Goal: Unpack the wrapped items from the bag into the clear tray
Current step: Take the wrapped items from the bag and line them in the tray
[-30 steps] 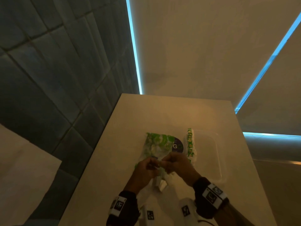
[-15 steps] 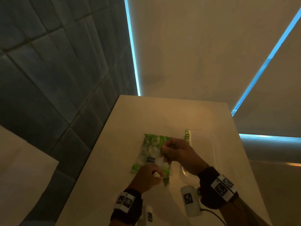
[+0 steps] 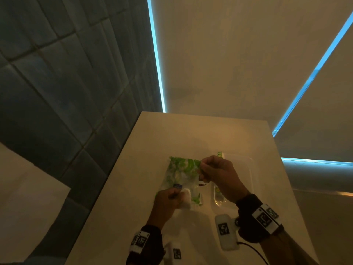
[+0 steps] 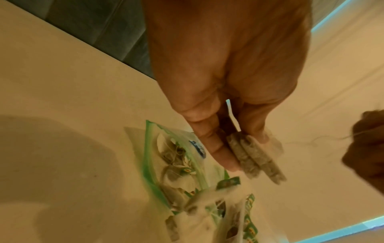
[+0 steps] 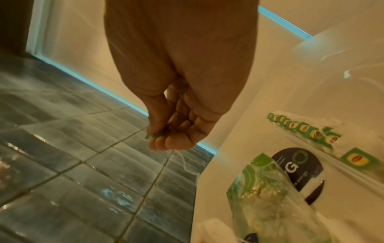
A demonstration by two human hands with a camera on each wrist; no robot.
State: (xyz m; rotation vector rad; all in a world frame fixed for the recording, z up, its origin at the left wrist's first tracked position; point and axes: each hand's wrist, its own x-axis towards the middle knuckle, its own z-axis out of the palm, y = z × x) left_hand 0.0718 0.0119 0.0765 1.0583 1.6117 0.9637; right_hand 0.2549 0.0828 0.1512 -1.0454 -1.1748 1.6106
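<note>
- The green-and-clear bag (image 3: 180,178) is lying on the pale worktop (image 3: 133,197), roughly midway between the worktop's left and right edges and toward its near end; bare worktop is stretching from the bag to the far edge.
- The left hand (image 3: 168,199) is sitting at the bag's near end, its thumb and fingers (image 4: 214,148) pinching a small stack of flat tea bags (image 4: 255,157) just above the bag's open mouth.
- The right hand (image 3: 215,173) is hovering over the bag's far right corner, fingers (image 5: 166,143) curled together and nipping a small green tag (image 5: 154,135); a thin string appears to be running from it toward the tea bags, though it is too fine to follow all the way.
- The clear tray (image 3: 248,169) is standing just beside the bag on its right, close to the worktop's right edge; the right wrist is crossing over the tray's near left corner.
- A row of green-tagged wrapped items (image 5: 307,131) is lying along the tray's left wall, inside it.
- A dark round label (image 5: 299,166) is showing through the bag on the side toward the tray.
- A dark tiled wall (image 3: 57,92) is rising along the worktop's left edge, and pale blinds (image 3: 229,54) with blue-lit gaps are hanging beyond the far edge.
</note>
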